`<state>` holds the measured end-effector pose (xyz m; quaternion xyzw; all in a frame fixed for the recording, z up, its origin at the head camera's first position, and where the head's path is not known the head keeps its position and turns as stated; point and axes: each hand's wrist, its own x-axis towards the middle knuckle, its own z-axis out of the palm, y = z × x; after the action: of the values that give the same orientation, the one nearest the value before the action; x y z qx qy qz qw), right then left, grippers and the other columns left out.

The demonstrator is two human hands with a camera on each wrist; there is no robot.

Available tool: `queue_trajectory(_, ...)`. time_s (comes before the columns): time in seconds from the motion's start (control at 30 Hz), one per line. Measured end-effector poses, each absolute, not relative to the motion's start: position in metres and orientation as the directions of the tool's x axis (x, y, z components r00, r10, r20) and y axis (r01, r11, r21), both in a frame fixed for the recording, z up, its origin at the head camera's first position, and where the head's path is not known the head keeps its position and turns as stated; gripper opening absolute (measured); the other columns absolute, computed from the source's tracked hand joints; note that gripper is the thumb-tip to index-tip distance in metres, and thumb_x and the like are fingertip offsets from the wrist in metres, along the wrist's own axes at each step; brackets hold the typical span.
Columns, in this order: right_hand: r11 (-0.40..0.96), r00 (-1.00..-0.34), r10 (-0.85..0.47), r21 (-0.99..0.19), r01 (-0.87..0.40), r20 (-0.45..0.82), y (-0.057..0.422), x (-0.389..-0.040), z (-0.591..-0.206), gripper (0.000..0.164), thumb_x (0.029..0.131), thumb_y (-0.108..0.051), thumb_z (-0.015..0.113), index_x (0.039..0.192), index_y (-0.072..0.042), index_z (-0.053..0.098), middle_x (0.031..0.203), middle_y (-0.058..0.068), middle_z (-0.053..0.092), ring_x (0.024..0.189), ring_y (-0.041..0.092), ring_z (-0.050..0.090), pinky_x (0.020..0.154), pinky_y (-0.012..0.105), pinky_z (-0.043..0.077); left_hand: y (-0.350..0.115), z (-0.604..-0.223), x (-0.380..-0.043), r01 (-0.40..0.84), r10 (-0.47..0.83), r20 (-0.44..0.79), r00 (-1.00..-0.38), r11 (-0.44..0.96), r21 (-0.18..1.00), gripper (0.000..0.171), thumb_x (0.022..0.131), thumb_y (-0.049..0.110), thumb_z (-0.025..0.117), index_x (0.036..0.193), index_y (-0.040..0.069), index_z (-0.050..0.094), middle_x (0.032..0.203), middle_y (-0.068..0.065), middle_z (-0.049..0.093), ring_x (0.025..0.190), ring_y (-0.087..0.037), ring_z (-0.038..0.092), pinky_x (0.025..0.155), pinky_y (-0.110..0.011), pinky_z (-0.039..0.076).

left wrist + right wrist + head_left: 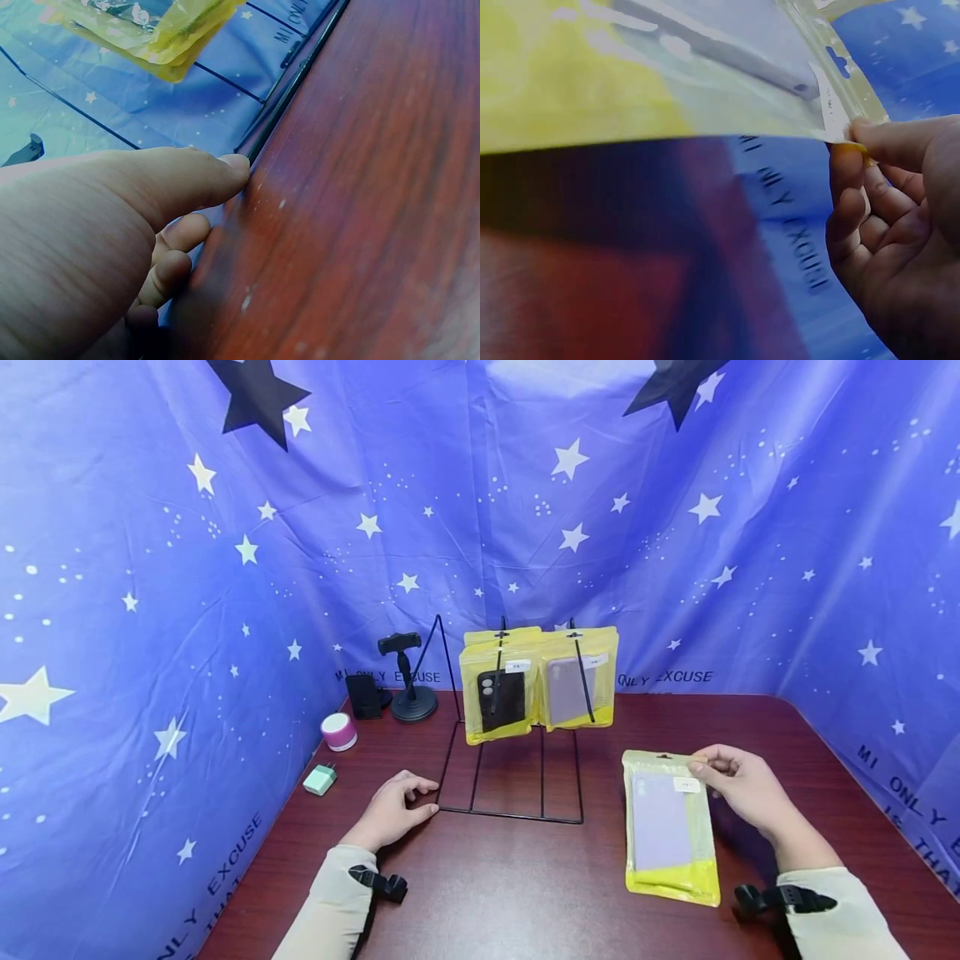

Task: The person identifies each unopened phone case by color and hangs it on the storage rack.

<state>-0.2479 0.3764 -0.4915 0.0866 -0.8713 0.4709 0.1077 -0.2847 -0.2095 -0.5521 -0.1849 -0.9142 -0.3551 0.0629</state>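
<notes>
My right hand (pixel 746 785) pinches the upper right corner of a yellow-edged clear pouch (pixel 670 881) between thumb and fingers. A pale purple phone case (pixel 660 822) with a white label shows inside it. In the right wrist view the pouch (pixel 742 112) tilts, its hang hole near the fingertips. My left hand (pixel 393 808) holds the front left corner of a black wire display rack (pixel 510 816), thumb and forefinger at the wire. From the rack's hooks hang pouched phone cases: a black case (pixel 512 708) on the left and a purple one (pixel 567 693) on the right.
Left of the rack stand a black phone holder (pixel 414 702) on a round base and a small black stand (pixel 364 696). A pink and white round item (pixel 339 732) and a mint green charger plug (pixel 320 779) lie along the left edge of the dark red table (pixel 480 885).
</notes>
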Motion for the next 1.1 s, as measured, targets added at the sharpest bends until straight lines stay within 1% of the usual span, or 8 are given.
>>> queue_trajectory(0.17, 0.471, -0.947, -0.027, -0.831, -0.295, 0.321, 0.38, -0.247, -0.46, 0.016, 0.102, -0.012, 0.07, 0.11, 0.002, 0.07, 0.082, -0.002, 0.07, 0.067, 0.013, 0.06, 0.058, 0.029, 0.05, -0.211, -0.555, -0.286, 0.385, 0.293, 0.25, -0.923, 0.683, 0.62, 0.032, 0.088, 0.027, 0.087, 0.118, 0.028, 0.078, 0.101, 0.014, 0.061, 0.09, -0.009, 0.055, 0.081, -0.032, 0.049)
queue_trajectory(0.33, 0.455, -0.907, -0.021, -0.804, -0.383, 0.421, 0.38, -0.243, -0.418, 0.009, 0.099, -0.002, 0.071, 0.107, 0.001, 0.072, 0.082, -0.004, 0.073, 0.066, 0.01, 0.063, 0.059, 0.024, 0.05, -0.21, -0.555, -0.285, 0.386, 0.297, 0.247, -0.922, 0.678, 0.626, 0.032, 0.088, 0.026, 0.087, 0.118, 0.027, 0.078, 0.1, 0.014, 0.061, 0.09, -0.01, 0.055, 0.082, -0.032, 0.049)
queue_trajectory(0.43, 0.448, -0.879, 0.009, -0.788, -0.422, 0.476, 0.377, -0.238, -0.393, 0.01, 0.098, 0.0, 0.072, 0.108, 0.0, 0.074, 0.083, -0.006, 0.074, 0.066, 0.007, 0.063, 0.059, 0.021, 0.05, -0.21, -0.554, -0.284, 0.381, 0.295, 0.242, -0.924, 0.675, 0.632, 0.032, 0.088, 0.025, 0.087, 0.118, 0.027, 0.078, 0.1, 0.013, 0.06, 0.09, -0.01, 0.055, 0.082, -0.033, 0.049)
queue_trajectory(0.53, 0.379, -0.854, 0.05, -0.801, -0.462, 0.517, 0.372, -0.232, -0.375, 0.017, 0.096, 0.005, 0.071, 0.113, 0.003, 0.074, 0.086, -0.006, 0.077, 0.067, 0.006, 0.065, 0.06, 0.019, 0.05, -0.21, -0.554, -0.284, 0.375, 0.288, 0.241, -0.927, 0.679, 0.631, 0.032, 0.087, 0.025, 0.088, 0.117, 0.029, 0.078, 0.099, 0.014, 0.06, 0.09, -0.009, 0.055, 0.082, -0.033, 0.049)
queue_trajectory(0.63, 0.29, -0.834, 0.085, -0.814, -0.503, 0.545, 0.367, -0.226, -0.365, 0.019, 0.094, 0.01, 0.07, 0.113, 0.009, 0.073, 0.088, -0.006, 0.078, 0.069, 0.004, 0.068, 0.062, 0.016, 0.051, -0.209, -0.554, -0.284, 0.376, 0.287, 0.243, -0.927, 0.68, 0.63, 0.031, 0.087, 0.025, 0.088, 0.116, 0.029, 0.078, 0.099, 0.014, 0.06, 0.09, -0.009, 0.055, 0.082, -0.033, 0.049)
queue_trajectory(0.73, 0.208, -0.825, 0.099, -0.822, -0.53, 0.556, 0.361, -0.219, -0.358, 0.015, 0.093, 0.013, 0.07, 0.108, 0.012, 0.073, 0.087, -0.003, 0.078, 0.071, 0.004, 0.07, 0.064, 0.016, 0.052, -0.209, -0.554, -0.283, 0.376, 0.288, 0.242, -0.927, 0.678, 0.632, 0.031, 0.087, 0.025, 0.088, 0.116, 0.028, 0.078, 0.099, 0.014, 0.06, 0.09, -0.01, 0.055, 0.082, -0.032, 0.049)
queue_trajectory(0.9, 0.136, -0.813, 0.092, -0.816, -0.563, 0.576, 0.352, -0.203, -0.348, 0.011, 0.092, 0.014, 0.069, 0.103, 0.015, 0.071, 0.083, 0.003, 0.077, 0.068, 0.009, 0.069, 0.064, 0.018, 0.054, -0.208, -0.553, -0.283, 0.376, 0.285, 0.245, -0.927, 0.681, 0.629, 0.031, 0.087, 0.025, 0.088, 0.116, 0.027, 0.078, 0.099, 0.013, 0.06, 0.09, -0.01, 0.054, 0.082, -0.033, 0.048)
queue_trajectory(1.1, 0.123, -0.805, 0.086, -0.809, -0.575, 0.586, 0.341, -0.19, -0.337, 0.01, 0.092, 0.018, 0.067, 0.101, 0.014, 0.07, 0.083, 0.003, 0.077, 0.067, 0.009, 0.068, 0.064, 0.017, 0.053, -0.209, -0.552, -0.284, 0.375, 0.286, 0.243, -0.927, 0.685, 0.625, 0.031, 0.087, 0.026, 0.088, 0.116, 0.028, 0.078, 0.099, 0.013, 0.06, 0.09, -0.009, 0.054, 0.082, -0.033, 0.049)
